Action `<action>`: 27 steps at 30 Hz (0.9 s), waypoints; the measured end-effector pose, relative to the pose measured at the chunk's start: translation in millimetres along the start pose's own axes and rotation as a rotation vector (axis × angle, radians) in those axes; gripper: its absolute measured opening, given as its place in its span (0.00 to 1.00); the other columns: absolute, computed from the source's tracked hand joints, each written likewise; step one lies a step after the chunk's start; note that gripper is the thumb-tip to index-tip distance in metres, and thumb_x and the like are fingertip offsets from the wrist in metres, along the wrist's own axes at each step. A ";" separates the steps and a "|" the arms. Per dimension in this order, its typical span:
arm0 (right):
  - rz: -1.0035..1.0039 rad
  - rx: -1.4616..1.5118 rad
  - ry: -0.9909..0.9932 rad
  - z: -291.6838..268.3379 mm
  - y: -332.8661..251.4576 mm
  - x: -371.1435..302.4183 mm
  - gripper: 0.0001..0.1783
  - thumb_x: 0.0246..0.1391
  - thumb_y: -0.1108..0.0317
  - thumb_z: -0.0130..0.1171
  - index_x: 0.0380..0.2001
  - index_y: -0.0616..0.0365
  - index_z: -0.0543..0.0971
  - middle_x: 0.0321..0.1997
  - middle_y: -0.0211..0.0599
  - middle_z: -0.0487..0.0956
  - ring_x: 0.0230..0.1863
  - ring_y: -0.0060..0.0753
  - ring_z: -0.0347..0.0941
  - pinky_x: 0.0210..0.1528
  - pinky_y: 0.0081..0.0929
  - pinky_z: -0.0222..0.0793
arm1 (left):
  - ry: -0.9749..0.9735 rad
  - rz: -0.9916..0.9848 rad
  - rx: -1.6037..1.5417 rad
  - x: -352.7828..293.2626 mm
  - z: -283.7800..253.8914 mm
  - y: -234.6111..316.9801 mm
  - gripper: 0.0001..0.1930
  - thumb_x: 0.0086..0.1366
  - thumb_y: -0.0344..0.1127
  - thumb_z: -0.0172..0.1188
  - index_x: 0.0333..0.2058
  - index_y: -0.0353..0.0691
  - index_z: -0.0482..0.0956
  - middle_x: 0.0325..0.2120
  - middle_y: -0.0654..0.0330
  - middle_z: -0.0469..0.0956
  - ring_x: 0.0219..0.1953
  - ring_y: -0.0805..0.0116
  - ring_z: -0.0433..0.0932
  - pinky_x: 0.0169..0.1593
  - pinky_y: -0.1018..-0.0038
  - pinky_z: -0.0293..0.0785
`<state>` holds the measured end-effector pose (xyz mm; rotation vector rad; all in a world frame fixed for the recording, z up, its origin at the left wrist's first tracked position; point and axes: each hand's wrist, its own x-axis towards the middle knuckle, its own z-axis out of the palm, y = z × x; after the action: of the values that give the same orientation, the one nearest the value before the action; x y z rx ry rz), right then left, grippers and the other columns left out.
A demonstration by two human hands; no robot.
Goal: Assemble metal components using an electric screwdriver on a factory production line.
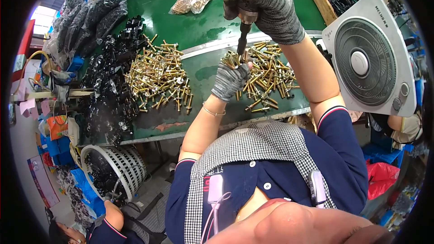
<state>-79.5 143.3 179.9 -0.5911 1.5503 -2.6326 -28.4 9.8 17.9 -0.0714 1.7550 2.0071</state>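
Observation:
My right hand [280, 16], in a grey fingerless glove, is wrapped round a power screwdriver [247, 14] that hangs above the green table. Its dark socket bit [243, 38] points down and its tip meets the bolts in my other hand. Also gloved, my left hand [229, 81] is closed around several brass-coloured bolts [230, 59], whose ends stick up past the fingers. Whether the bit sits on one of them I cannot make out. Close by on the right lies a pile of loose bolts [273, 74]; a larger bolt pile [158, 74] is to the left.
Black plastic parts [110, 77] heap along the table's left side. A clear bag of bolts [193, 0] lies toward the back. On the right stands a grey box fan [370, 58]. Below left are a white basket [135, 171] holding black parts and a co-worker [113, 226].

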 end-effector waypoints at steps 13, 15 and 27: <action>-0.302 -0.137 -0.192 -9.4 14.2 7.8 0.17 0.43 0.60 0.66 0.25 0.61 0.71 0.17 0.32 0.72 0.14 0.22 0.66 0.18 0.18 0.62 | -0.001 0.158 0.196 -1.4 -0.5 7.2 0.12 0.56 0.41 0.62 0.26 0.39 0.75 0.13 0.68 0.70 0.13 0.80 0.65 0.16 0.81 0.60; -0.449 -0.207 -0.287 -7.4 14.8 7.4 0.17 0.43 0.60 0.66 0.25 0.61 0.71 0.17 0.32 0.72 0.15 0.22 0.66 0.19 0.18 0.62 | 0.008 0.309 0.244 2.2 -2.5 3.1 0.11 0.56 0.41 0.64 0.29 0.39 0.75 0.14 0.69 0.70 0.13 0.83 0.63 0.15 0.84 0.57; -0.030 -0.016 0.071 1.7 -4.6 -6.6 0.17 0.43 0.61 0.67 0.29 0.61 0.72 0.19 0.33 0.73 0.14 0.21 0.66 0.15 0.17 0.58 | 0.080 0.437 0.524 25.0 -13.1 -29.1 0.12 0.58 0.37 0.61 0.38 0.38 0.75 0.17 0.70 0.72 0.16 0.81 0.65 0.20 0.82 0.63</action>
<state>-72.0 145.6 182.5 -0.5315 1.5955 -2.6938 -43.1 7.2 -19.8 0.4397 2.4568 1.7514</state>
